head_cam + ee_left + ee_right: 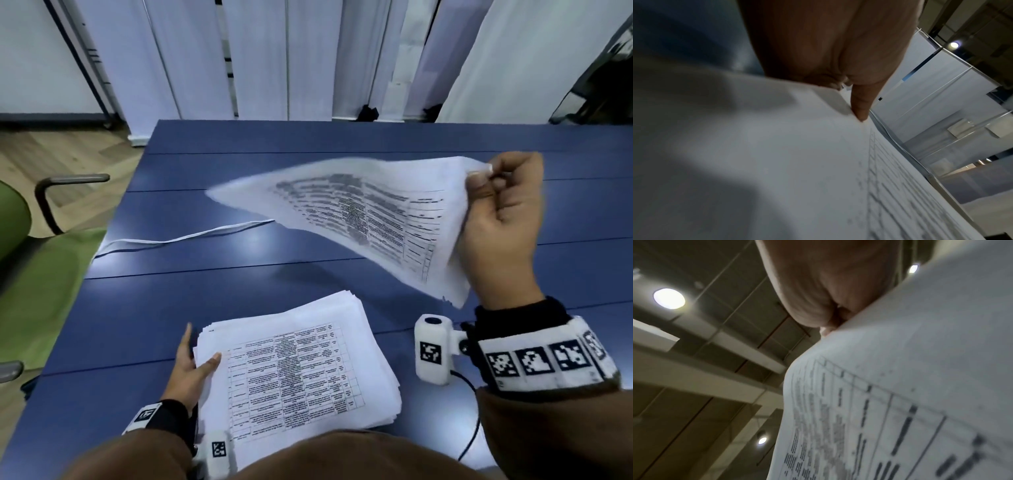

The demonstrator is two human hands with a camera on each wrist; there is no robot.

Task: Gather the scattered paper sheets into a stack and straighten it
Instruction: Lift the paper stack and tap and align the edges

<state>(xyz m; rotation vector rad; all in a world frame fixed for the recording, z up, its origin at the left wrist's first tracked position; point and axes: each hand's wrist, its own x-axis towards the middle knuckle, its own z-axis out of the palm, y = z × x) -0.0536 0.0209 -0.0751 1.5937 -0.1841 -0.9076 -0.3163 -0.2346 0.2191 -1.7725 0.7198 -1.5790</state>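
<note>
A thick stack of printed paper sheets (301, 370) lies on the blue table (205, 291) near the front edge, its edges uneven. My left hand (191, 363) rests at the stack's left edge, thumb lying on the top sheet (797, 162) and fingers straight beside the pile. My right hand (493, 212) is raised above the table at the right and pinches the corner of a few printed sheets (359, 212), which hang blurred in the air. In the right wrist view those held sheets (900, 394) fill the right side below the curled fingers (826, 308).
A white cable (178, 236) runs across the table's left part. A green chair (20, 240) with a grey armrest stands at the left. White panels (274, 58) stand behind the table's far edge. A black wire (476, 428) trails from my right wrist camera.
</note>
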